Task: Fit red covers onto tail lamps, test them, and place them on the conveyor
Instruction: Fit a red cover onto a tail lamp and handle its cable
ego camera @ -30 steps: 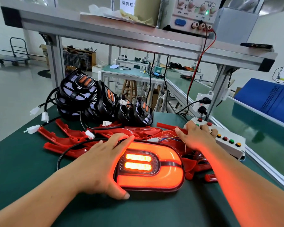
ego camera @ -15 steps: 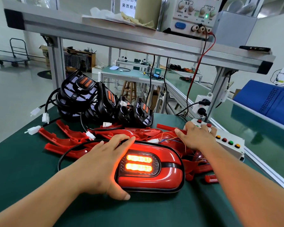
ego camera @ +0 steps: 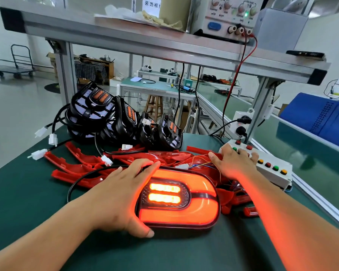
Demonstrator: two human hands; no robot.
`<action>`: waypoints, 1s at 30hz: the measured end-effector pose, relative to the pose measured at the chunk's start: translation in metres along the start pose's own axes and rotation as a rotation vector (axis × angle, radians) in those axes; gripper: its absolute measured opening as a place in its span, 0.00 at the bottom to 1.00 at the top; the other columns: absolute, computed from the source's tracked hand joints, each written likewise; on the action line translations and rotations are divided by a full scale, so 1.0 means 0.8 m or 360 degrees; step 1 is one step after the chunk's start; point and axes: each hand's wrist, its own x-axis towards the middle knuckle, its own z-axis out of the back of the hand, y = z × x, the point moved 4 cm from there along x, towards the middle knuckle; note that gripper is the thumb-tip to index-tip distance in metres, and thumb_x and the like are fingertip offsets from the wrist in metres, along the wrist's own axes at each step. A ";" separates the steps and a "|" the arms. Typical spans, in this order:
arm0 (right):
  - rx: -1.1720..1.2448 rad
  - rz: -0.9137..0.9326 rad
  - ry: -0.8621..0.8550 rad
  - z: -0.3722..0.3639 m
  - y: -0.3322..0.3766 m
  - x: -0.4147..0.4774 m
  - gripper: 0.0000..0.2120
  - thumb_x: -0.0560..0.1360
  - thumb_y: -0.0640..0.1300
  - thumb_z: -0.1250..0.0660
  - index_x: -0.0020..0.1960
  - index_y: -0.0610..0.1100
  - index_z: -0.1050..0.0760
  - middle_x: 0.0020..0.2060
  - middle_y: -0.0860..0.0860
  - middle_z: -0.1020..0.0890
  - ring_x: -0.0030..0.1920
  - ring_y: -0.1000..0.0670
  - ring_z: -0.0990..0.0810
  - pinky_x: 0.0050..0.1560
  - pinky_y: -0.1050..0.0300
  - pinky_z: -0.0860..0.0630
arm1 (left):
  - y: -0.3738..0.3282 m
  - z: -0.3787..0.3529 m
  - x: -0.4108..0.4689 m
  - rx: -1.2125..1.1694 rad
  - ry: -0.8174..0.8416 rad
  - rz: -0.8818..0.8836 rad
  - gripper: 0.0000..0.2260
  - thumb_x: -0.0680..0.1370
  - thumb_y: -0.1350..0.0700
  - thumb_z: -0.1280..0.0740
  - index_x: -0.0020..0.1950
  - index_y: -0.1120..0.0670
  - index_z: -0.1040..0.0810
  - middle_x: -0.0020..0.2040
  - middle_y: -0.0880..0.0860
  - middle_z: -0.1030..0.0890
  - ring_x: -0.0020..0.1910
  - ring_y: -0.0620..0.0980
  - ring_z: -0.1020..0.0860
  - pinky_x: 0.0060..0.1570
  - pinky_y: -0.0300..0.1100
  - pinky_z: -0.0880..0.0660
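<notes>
A tail lamp with a red cover [ego camera: 184, 210] lies flat on the green bench in front of me. Its outer ring glows orange-red and its two centre bars shine bright. My left hand [ego camera: 117, 194] holds the lamp's left end, thumb on the near edge and fingers over the far edge. My right hand [ego camera: 233, 163] rests with straight fingers on the white button box [ego camera: 272, 171], fingertips on its buttons. Thin coloured wires run from the box toward the lamp.
Loose red covers [ego camera: 76, 165] are strewn behind the lamp. Several black uncovered lamps [ego camera: 110, 118] with cables and white plugs are stacked at the back. A power supply [ego camera: 223, 14] stands on the overhead shelf. The green conveyor [ego camera: 282, 137] runs along the right, a blue crate [ego camera: 321, 118] beyond it.
The lamp's outer ring was lit a second ago, went dark half a second ago, and glows again now. Both hands have stayed where they were.
</notes>
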 end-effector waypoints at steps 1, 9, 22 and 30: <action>-0.0006 0.0002 -0.0003 0.000 0.000 0.000 0.33 0.75 0.73 0.58 0.66 0.51 0.35 0.69 0.47 0.28 0.73 0.42 0.37 0.68 0.35 0.48 | 0.000 0.000 0.000 -0.0005 -0.0002 0.0000 0.63 0.58 0.27 0.29 0.77 0.41 0.69 0.71 0.32 0.61 0.71 0.40 0.46 0.76 0.42 0.50; 0.0005 0.0025 0.0004 0.000 -0.002 0.001 0.34 0.74 0.74 0.58 0.66 0.53 0.35 0.69 0.48 0.28 0.73 0.42 0.37 0.69 0.34 0.50 | 0.001 0.000 -0.001 -0.0010 0.0033 0.0018 0.63 0.58 0.27 0.28 0.76 0.40 0.70 0.70 0.32 0.61 0.70 0.40 0.46 0.76 0.41 0.51; 0.0514 0.0338 -0.0377 0.060 0.015 -0.015 0.16 0.79 0.60 0.45 0.66 0.60 0.34 0.72 0.52 0.33 0.69 0.41 0.34 0.69 0.39 0.44 | -0.002 0.008 -0.003 -0.0072 0.0213 0.0115 0.60 0.53 0.21 0.31 0.62 0.29 0.79 0.61 0.21 0.76 0.71 0.41 0.69 0.72 0.52 0.64; 0.0236 0.0903 0.0079 0.054 0.076 -0.040 0.08 0.73 0.59 0.31 0.52 0.63 0.21 0.71 0.58 0.33 0.73 0.49 0.43 0.71 0.37 0.50 | -0.002 0.056 0.027 -0.0235 -0.0221 0.0109 0.36 0.76 0.32 0.45 0.80 0.43 0.53 0.79 0.40 0.53 0.77 0.43 0.45 0.77 0.54 0.46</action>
